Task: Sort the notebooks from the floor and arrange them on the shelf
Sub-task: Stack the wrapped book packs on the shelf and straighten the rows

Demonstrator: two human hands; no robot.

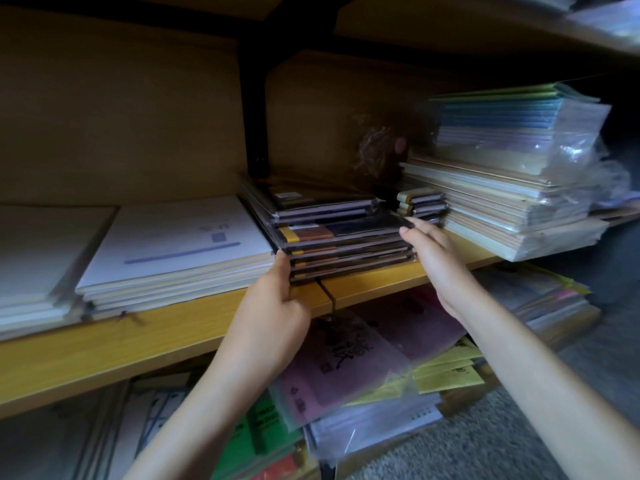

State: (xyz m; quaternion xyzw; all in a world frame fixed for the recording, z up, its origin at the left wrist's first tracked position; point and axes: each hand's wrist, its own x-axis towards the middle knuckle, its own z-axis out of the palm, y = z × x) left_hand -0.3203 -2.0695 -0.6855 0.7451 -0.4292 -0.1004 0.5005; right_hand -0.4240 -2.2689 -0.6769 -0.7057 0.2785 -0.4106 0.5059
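A stack of dark, plastic-wrapped notebooks [332, 233] lies on the yellow wooden shelf [145, 327], in the middle. My left hand [277, 299] grips the stack's front left corner, thumb on its side. Straight fingers of my right hand [433, 251] press against the stack's right edge. On the floor under the shelf lie purple notebooks [349, 368], yellow notebooks [446, 372] and green notebooks [263, 431], all in plastic sleeves.
White paper pads [173, 247] lie left of the dark stack. A tall pile of pale notebooks with a wrapped blue-and-green bundle [512, 133] on top stands at the right. A black upright post [254, 109] rises behind. Grey carpet [467, 445] covers the floor.
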